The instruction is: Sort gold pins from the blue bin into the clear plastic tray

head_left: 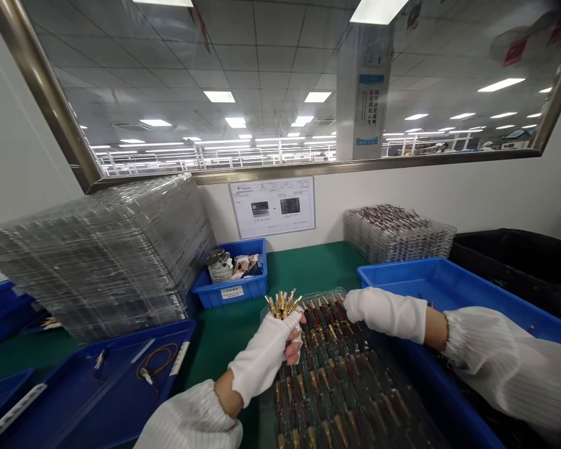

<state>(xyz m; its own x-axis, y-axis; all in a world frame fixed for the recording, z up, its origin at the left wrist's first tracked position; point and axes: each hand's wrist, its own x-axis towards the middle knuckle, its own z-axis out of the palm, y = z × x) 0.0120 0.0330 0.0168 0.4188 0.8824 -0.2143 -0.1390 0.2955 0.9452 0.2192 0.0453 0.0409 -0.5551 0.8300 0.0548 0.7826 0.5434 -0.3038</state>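
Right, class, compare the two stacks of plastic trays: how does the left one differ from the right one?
The left stack is much bulkier and reaches the window frame; the right stack is lower, below it. The right stack carries wired parts on top; none show on the left stack. Both are see-through plastic.
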